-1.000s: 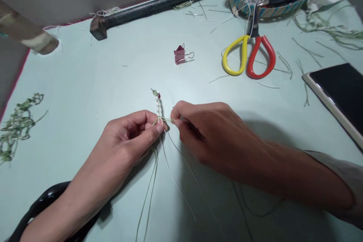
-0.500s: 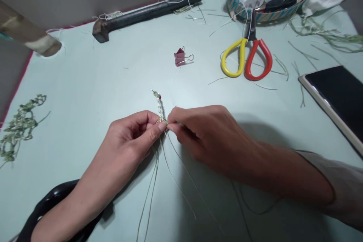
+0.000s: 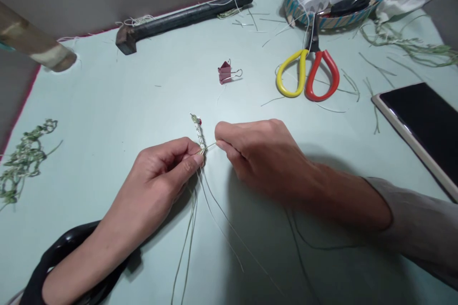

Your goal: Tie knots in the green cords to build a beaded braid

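- the left hand (image 3: 157, 176) is closed, its thumb and fingers gripping the lower end of a slim pale green and white knotted cord (image 3: 199, 136) tipped with a small red bead.
- the knotted cord is located between the two hands, angled up and away from the left hand's grip; whether it touches the table cannot be told. the grip appears to be placed there to keep the finished knots steady.
- the right hand (image 3: 265, 157) is nearly closed, with its thumb and forefinger pinched on a thin pale green strand (image 3: 211, 145), which is drawn out sideways from the cord, seemingly to keep it taut and apart from the others.
- long thin olive-green strands (image 3: 193, 233) are left hanging from the left hand's grip across the table, probably kept loose until wanted.
- the knots are seen as small, tight and evenly stacked, though their exact pattern is too small to be told.
- a pale green cloth-covered table (image 3: 107, 105) is spread beneath the work. a red metal binder clip (image 3: 224, 72) and yellow and red plastic-handled scissors (image 3: 307, 76) are laid within reach ahead of the hands.
- a longer green knotted cord offcut (image 3: 25, 162) is placed well to the left, and a dark tablet in a pale frame (image 3: 418, 124) is placed to the right.
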{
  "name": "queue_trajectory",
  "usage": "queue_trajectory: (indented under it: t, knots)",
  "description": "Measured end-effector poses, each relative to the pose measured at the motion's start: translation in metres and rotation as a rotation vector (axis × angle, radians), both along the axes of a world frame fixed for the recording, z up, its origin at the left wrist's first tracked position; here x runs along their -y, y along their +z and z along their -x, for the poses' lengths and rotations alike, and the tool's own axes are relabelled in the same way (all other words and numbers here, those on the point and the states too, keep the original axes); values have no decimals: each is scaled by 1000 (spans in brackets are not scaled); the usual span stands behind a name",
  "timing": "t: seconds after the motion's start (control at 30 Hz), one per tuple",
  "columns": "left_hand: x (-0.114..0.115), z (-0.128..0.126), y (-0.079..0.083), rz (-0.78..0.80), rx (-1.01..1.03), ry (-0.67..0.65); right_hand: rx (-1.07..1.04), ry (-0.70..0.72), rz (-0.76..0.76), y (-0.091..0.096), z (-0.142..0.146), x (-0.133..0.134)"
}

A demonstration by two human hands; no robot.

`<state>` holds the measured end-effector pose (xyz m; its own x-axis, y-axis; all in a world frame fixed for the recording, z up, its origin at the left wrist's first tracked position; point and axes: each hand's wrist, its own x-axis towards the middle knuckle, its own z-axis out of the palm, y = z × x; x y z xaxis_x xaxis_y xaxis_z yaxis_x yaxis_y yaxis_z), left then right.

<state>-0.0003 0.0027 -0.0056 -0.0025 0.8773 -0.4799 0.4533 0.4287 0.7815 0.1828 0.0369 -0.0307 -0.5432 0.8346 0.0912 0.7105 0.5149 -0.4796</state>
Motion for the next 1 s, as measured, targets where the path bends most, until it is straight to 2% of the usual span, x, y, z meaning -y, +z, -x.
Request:
queue_trajectory:
  t: [0.37,0.67,1.0]
  knots:
    - [-1,-1,2,12,45,-12,-38,-8,-16,-6,-5,-1]
    - [-1,0,4,2,29,-33,-19,186,-41,-6,-10,12]
    - [-1,3,5,39,52,-16,-66,228,-26,-9,-10,12]
